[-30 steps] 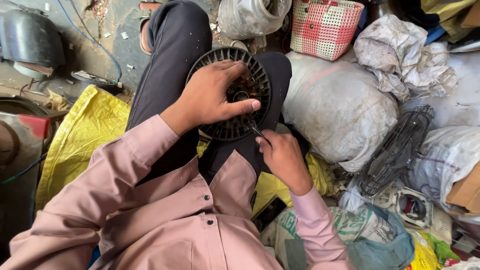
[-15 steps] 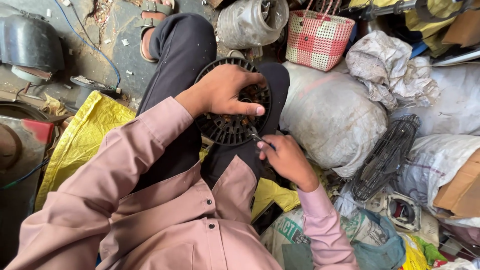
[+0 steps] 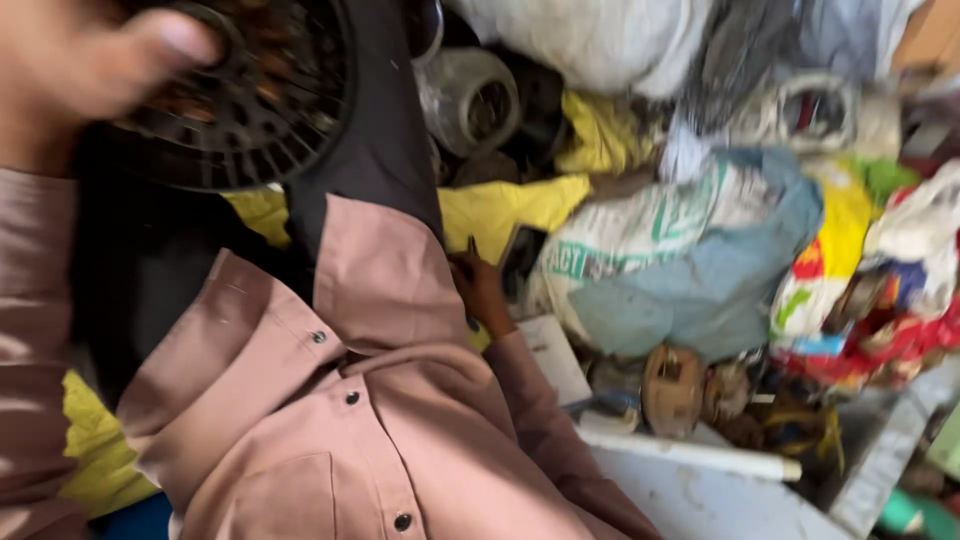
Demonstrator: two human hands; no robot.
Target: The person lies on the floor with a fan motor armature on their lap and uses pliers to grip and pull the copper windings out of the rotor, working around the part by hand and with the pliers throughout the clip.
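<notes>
Two hands in view, frame motion-blurred. Left hand [image 3: 95, 60] sits at top left, fingers curled over the rim of the round black fan grille [image 3: 240, 100], which rests on the lap against the dark trousers [image 3: 370, 150]; looks like a hold on the grille, though blur hides the fingertips. Right hand [image 3: 482, 290] is low by the right hip, beside a dark flat phone-like thing [image 3: 522, 258]; a thin dark tip shows just above it, maybe a small tool, so it seems closed on something slim, can't tell what. To do this well, my read: keep the grille pinned flat on the thigh with the left, thumb off the slots, and bring the tool back square to the hub rather than prying at an angle, since the ribs look thin. Surface: no bench, just lap and a yellow sack [image 3: 500, 205] underneath. Room: cluttered scrap corner, printed white-and-blue sack [image 3: 690, 250] right, metal can [image 3: 470, 100] far centre, rusty round part [image 3: 672, 388] and white pipe [image 3: 690, 455] near right.
</notes>
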